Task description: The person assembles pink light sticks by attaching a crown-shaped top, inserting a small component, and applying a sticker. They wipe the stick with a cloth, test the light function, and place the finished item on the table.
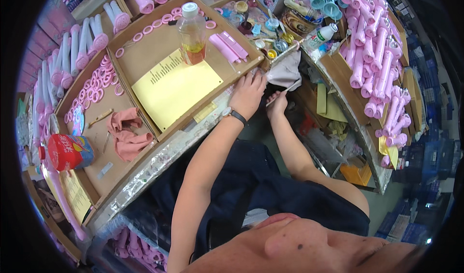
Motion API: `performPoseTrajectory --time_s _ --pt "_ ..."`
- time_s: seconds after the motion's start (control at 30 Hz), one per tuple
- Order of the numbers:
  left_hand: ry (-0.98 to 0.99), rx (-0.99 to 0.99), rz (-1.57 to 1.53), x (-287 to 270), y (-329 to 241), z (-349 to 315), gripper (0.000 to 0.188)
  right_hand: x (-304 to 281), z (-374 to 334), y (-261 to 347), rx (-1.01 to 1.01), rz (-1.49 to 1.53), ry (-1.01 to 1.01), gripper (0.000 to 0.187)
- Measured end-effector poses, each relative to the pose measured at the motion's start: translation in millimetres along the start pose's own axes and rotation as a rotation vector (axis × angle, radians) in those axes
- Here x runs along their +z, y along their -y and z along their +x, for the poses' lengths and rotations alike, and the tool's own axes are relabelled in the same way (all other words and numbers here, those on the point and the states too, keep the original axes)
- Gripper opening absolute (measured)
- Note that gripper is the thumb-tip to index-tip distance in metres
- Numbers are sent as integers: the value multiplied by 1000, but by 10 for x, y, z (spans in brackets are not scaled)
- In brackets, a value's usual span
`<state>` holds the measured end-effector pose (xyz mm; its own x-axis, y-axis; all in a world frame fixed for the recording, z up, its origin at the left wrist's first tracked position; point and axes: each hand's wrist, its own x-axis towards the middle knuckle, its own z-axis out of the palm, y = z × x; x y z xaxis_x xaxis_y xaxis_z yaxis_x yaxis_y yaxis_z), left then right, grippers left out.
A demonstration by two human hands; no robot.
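Observation:
My left hand [248, 95], with a watch on the wrist, lies on the near edge of the cardboard tray [193, 109], fingers stretched out. Just to its right a grey cloth [286, 69] hangs at the table's corner. Below that cloth my right hand [277, 103] is closed on a thin pale stick [292, 86], whose far end reaches the cloth's lower edge. The kind of stick is too small to tell. In the tray are a yellow sheet [176, 89], a clear bottle of amber liquid [192, 36], pink rings [157, 23] and pink plastic pieces [228, 46].
Small paint pots [272, 54] crowd the corner beyond the cloth. Pink plastic handles [382, 55] pile up in boxes at right, beside a white bottle [320, 36]. At left are a pink cloth [128, 133], a red tub [65, 152] and more pink rings [99, 83].

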<state>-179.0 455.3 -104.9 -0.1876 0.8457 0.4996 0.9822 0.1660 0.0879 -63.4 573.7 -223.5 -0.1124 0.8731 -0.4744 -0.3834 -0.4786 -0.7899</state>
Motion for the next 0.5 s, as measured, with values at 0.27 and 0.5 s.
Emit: performPoseTrajectory --time_s 0.27,0.5 --pt "-6 -3 -46 -12 8 5 49 -701 -213 103 550 271 -227 28" --pt "-5 1 -27 11 6 7 51 -519 -231 381 -231 -212 -64 20"
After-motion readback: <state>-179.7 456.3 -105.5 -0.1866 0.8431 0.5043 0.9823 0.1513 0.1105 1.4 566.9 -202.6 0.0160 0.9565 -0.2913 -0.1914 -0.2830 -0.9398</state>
